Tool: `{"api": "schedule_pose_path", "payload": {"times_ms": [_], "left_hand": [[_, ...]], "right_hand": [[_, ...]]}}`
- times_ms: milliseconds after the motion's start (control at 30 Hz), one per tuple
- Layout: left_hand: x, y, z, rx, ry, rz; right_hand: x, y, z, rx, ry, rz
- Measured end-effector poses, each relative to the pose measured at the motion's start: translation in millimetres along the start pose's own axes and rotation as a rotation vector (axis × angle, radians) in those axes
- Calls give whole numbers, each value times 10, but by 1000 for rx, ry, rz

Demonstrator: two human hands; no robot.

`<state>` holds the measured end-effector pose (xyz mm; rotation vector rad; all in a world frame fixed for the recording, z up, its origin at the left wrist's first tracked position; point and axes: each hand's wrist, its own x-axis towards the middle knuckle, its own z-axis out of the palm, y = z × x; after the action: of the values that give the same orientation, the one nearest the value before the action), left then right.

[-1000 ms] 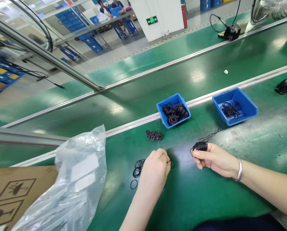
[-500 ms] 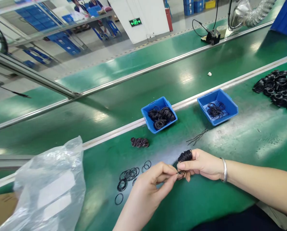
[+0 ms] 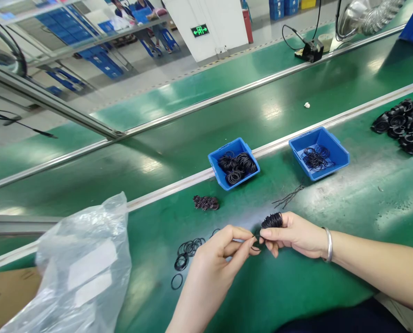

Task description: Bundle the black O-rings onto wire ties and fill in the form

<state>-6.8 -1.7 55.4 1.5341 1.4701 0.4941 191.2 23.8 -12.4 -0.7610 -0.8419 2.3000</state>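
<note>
Gripping a stack of black rubber O-rings [image 3: 272, 221], right hand [image 3: 294, 234] closed, left hand [image 3: 215, 264] pinching one thin loop [image 3: 256, 242]

From my console I'm reading black rubber rings [image 3: 234, 169] inside a bright blue plastic bin [image 3: 215, 162], on a green conveyor belt [image 3: 279, 296] edged by a silver rail [image 3: 179, 182].

My left hand [image 3: 220, 259] and right hand [image 3: 296, 236] are bare, my forearms have no sleeves, a smooth silver bangle [image 3: 329, 245] circles my right wrist, and a dark garment [image 3: 341, 321] covers my lap.
</note>
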Motion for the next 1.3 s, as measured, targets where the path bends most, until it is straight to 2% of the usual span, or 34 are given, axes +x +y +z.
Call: {"api": "schedule_pose_path", "payload": {"times_ms": [133,233,333,400,467,500,533,600,633,700,733,800,900,1033,1300], "left_hand": [[26,1,-2,61,1,31],[51,27,90,86,30,81],[56,47,193,145,92,168],[51,52,185,203,111,238],[44,39,57,234,133,271],[41,21,-55,238,186,262],[39,-10,-191,244,264,238],[37,-110,-478,279,502,151],[39,-178,-599,338,550,104],[47,-338,-734,486,483,44],[54,-419,-739,556,415,47],[68,-563,-646,681,300,65],[89,-684,-419,877,277,56],[111,-698,-280,967,253,111],[181,-573,-275,956,201,160]], "right_hand": [[-12,-16,13,36,-37,-5],[-17,-26,24,99,-54,-17],[-19,-17,22,74,-37,-22],[-20,-8,14,32,-8,-21],[-24,-5,8,32,14,-19],[-26,-8,6,51,16,-17],[-29,-13,6,75,11,-17],[-34,-24,9,124,-1,-26],[-36,-29,13,146,-6,-31],[-37,-30,22,173,-11,-30],[-36,-28,27,175,-14,-21],[-32,-20,31,161,-31,-4],[-28,-17,28,125,-46,-5],[-32,-44,23,97,-21,-4],[-35,-53,20,45,-8,18]]}}
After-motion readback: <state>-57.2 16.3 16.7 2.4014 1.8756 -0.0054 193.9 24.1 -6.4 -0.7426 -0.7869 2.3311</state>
